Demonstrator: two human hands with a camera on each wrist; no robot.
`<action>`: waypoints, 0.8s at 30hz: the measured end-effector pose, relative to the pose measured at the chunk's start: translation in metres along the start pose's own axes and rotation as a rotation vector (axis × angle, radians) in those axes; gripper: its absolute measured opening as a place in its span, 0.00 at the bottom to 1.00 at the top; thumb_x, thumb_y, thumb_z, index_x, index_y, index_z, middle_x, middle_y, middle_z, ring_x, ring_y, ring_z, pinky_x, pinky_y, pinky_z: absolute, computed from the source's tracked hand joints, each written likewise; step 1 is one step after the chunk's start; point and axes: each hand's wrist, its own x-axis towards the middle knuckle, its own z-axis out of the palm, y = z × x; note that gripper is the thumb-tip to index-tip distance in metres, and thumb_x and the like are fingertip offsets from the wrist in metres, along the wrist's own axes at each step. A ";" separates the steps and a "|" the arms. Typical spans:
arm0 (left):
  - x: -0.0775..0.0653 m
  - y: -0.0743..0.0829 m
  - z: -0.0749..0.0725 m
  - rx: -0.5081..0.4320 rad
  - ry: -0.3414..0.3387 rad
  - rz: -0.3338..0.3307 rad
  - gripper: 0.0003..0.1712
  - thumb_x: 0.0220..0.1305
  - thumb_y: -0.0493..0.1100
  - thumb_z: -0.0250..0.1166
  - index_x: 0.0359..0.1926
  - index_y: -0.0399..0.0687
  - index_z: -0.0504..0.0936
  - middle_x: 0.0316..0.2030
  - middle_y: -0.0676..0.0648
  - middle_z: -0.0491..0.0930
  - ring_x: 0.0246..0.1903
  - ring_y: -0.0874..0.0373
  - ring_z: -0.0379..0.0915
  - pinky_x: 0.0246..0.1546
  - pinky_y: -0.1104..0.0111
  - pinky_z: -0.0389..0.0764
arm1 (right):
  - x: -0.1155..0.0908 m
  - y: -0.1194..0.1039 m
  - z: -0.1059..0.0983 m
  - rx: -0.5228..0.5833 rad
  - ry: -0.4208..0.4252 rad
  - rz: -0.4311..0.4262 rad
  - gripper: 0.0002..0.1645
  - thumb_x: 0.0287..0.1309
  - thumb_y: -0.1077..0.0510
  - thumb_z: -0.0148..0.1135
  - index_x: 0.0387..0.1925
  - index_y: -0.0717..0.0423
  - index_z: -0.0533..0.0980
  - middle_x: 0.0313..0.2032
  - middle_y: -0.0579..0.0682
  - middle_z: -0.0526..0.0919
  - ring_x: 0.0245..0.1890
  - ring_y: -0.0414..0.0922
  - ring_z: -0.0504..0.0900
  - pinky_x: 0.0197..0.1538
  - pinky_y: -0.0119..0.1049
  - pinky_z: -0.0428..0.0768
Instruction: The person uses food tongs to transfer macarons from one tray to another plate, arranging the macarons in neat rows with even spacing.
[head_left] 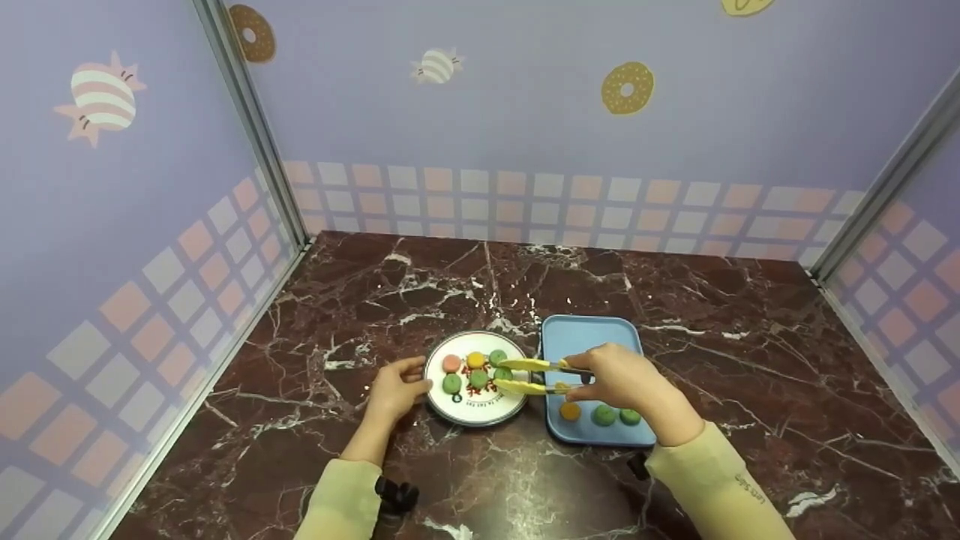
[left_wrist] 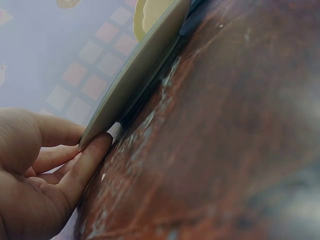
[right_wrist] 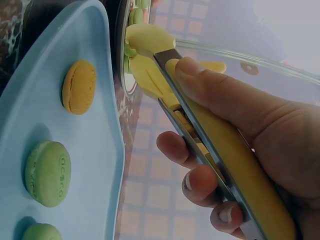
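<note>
My left hand (head_left: 396, 388) pinches the left rim of a white round plate (head_left: 480, 417), thumb and fingertips right at the edge in the left wrist view. On the plate are a pink macaron (head_left: 451, 364), a yellow-orange macaron (head_left: 476, 360) and several green ones. My right hand (head_left: 622, 382) grips yellow-tipped tongs (right_wrist: 215, 145), fingers wrapped about the handles. The tong tips reach over the plate's right side, around a green macaron (head_left: 502, 373). Below the right hand, a blue tray (head_left: 589, 334) holds an orange macaron (right_wrist: 79, 87) and green macarons (right_wrist: 48, 173).
The tray stands close to the plate's right side on a dark red marbled table (head_left: 262, 450). White crumbs (head_left: 495, 304) are scattered behind the plate. Purple panels (head_left: 525, 112) with sweets and checks enclose the table at the back and sides.
</note>
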 end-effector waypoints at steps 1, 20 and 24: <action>0.000 0.000 0.000 0.001 0.000 0.000 0.28 0.59 0.26 0.67 0.62 0.26 0.77 0.54 0.26 0.82 0.52 0.39 0.83 0.39 0.62 0.93 | 0.000 0.000 0.000 -0.001 -0.001 -0.001 0.29 0.52 0.45 0.78 0.55 0.52 0.85 0.43 0.51 0.91 0.39 0.51 0.89 0.40 0.48 0.89; -0.002 0.003 -0.001 -0.011 -0.007 0.006 0.29 0.58 0.26 0.67 0.62 0.25 0.77 0.55 0.26 0.81 0.55 0.36 0.82 0.41 0.60 0.93 | 0.000 0.005 0.002 0.020 0.025 -0.033 0.24 0.51 0.45 0.79 0.48 0.51 0.86 0.35 0.49 0.91 0.28 0.41 0.82 0.29 0.37 0.81; -0.001 0.003 -0.001 -0.015 -0.008 0.008 0.29 0.58 0.27 0.67 0.62 0.25 0.77 0.55 0.26 0.81 0.55 0.36 0.82 0.41 0.60 0.93 | -0.005 0.008 0.001 0.042 0.051 -0.053 0.23 0.52 0.45 0.79 0.47 0.51 0.86 0.36 0.48 0.91 0.28 0.42 0.82 0.30 0.38 0.82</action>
